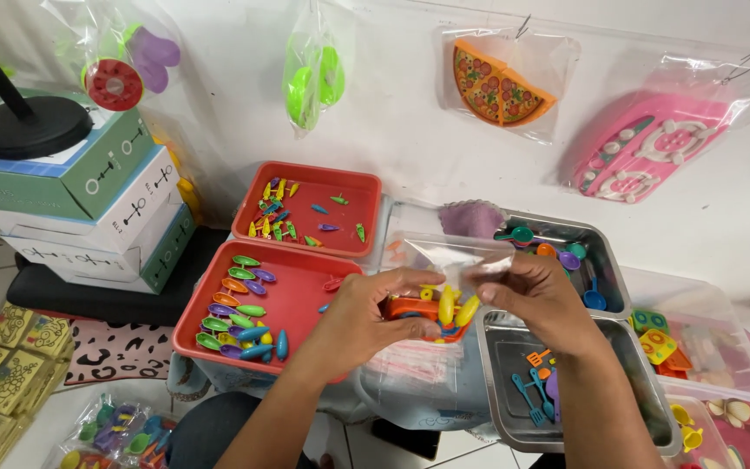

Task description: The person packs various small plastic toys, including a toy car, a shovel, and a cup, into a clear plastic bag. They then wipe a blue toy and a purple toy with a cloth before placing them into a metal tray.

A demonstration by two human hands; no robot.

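Just right of the frame's centre, both hands hold one clear plastic bag point(444, 260) between them: the left hand point(366, 317) pinches its lower left side, fingers closed on the film beside an orange toy piece point(410, 308), and the right hand point(536, 295) pinches the upper right edge with fingertips pressed together. The small yellow toy pieces point(455, 306) sit inside the bag in the gap between the two hands, their long axes running roughly upright with a slight lean to the right. They lie about equally near both hands, directly above the edge of the lower steel tray point(501, 382) and right of the lower red tray point(292, 295).
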